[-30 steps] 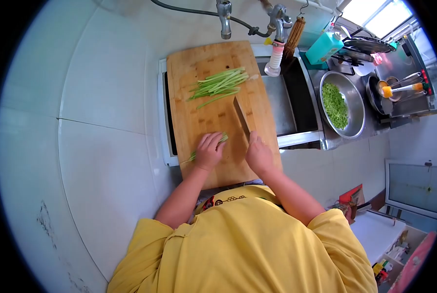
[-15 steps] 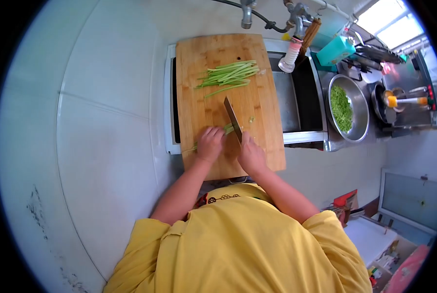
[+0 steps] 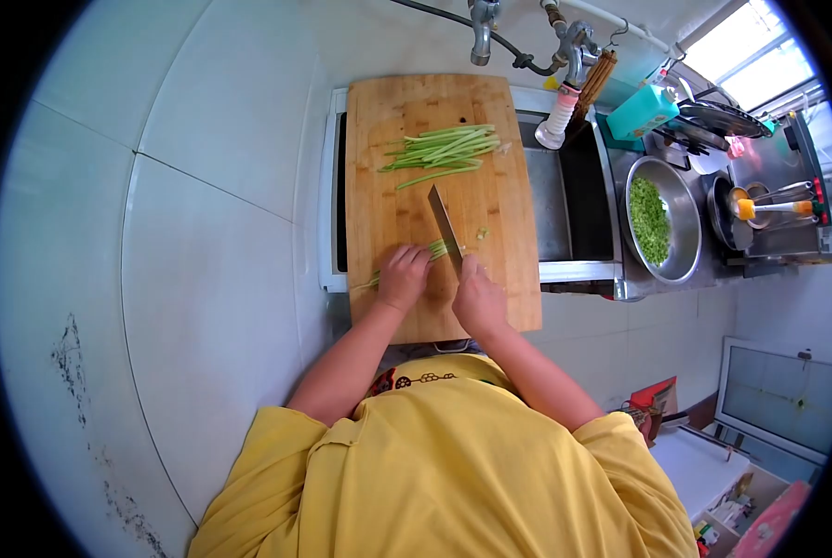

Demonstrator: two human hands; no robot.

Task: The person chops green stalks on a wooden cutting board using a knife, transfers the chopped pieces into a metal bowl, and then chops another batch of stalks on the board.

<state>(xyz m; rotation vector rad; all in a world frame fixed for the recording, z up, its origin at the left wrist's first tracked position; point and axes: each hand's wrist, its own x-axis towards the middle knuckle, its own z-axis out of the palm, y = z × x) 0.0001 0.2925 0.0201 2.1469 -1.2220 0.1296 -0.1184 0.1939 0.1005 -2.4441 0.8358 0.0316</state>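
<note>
A wooden cutting board (image 3: 388, 205) lies across the sink. On its lower left part my left hand (image 3: 404, 276) presses down on a few green stalks (image 3: 437, 249), whose ends stick out on both sides of it. My right hand (image 3: 480, 299) is closed round the handle of a knife (image 3: 445, 226); the blade crosses the stalks just right of my left fingers. Small green bits (image 3: 482, 233) lie right of the blade. Farther up the board rests a loose bunch of long green stalks (image 3: 448, 147).
Right of the board is a sink basin (image 3: 548, 191), with a faucet (image 3: 576, 51) above. A steel bowl (image 3: 684, 219) of chopped greens (image 3: 649, 221) stands on the right counter, near a teal bottle (image 3: 642, 113) and a pan (image 3: 721, 212). A tiled wall (image 3: 216, 242) borders the left.
The whole view has shifted slightly, so the board and bowl appear a little lower. Both hands keep nearly the same places, with the knife still at the stalks.
</note>
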